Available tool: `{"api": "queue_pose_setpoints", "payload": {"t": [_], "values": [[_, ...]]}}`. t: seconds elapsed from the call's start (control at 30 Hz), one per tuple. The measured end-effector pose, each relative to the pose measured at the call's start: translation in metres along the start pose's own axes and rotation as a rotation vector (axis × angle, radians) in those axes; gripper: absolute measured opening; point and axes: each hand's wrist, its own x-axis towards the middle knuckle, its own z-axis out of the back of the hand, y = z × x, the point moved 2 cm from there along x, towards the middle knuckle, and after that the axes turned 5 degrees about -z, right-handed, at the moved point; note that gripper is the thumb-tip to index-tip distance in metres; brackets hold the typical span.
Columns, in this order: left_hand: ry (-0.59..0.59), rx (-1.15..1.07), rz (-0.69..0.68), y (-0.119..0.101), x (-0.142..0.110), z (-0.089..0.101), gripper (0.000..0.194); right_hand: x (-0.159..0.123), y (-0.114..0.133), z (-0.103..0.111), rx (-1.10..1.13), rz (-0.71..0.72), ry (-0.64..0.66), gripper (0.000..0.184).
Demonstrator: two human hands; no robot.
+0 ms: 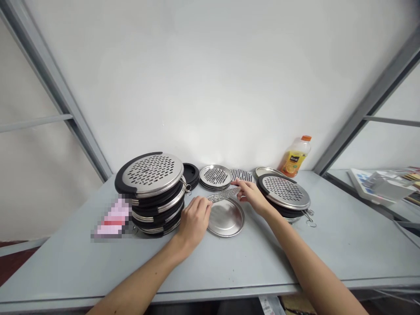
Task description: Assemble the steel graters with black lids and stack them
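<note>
Between my two hands a round metal grater disc [225,195] is held tilted, seen almost edge-on. My left hand [197,216] pinches its left edge, and my right hand [247,193] grips the right edge with the fingertips. Just below the disc, a shallow round metal plate [226,221] lies on the table. Behind my hands sit a small stack of grater discs [215,176] and another grater disc [242,175], partly covered by my right fingers.
A tall stack of black-rimmed graters [152,170] stands left, beside black round parts [190,176]. At right is a shorter grater stack [285,191] with wire rings. An orange-capped juice bottle [295,157] leans at the wall. The grey table [210,271] ends near me.
</note>
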Motion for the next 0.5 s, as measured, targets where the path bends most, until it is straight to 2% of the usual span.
{"api": "queue_pose_setpoints", "payload": {"t": [0.1,0.23,0.37,0.43,0.5], "values": [[0.015,-0.025,0.015,0.001,-0.001,0.0,0.013,-0.003,0.003,-0.002,0.138,-0.043,0.069,0.029],[0.021,-0.086,0.087,0.005,0.004,0.0,0.012,-0.003,0.003,-0.002,0.218,-0.046,0.109,0.04],[0.075,-0.103,0.101,0.002,0.01,0.007,0.028,-0.001,0.0,-0.001,0.204,-0.045,0.069,0.046],[0.086,-0.094,0.068,-0.013,-0.003,0.012,0.038,0.001,-0.003,-0.001,0.159,-0.021,0.047,0.048],[0.106,-0.143,0.074,-0.037,-0.035,0.013,0.04,0.004,-0.007,-0.001,0.089,0.02,0.023,0.046]]}}
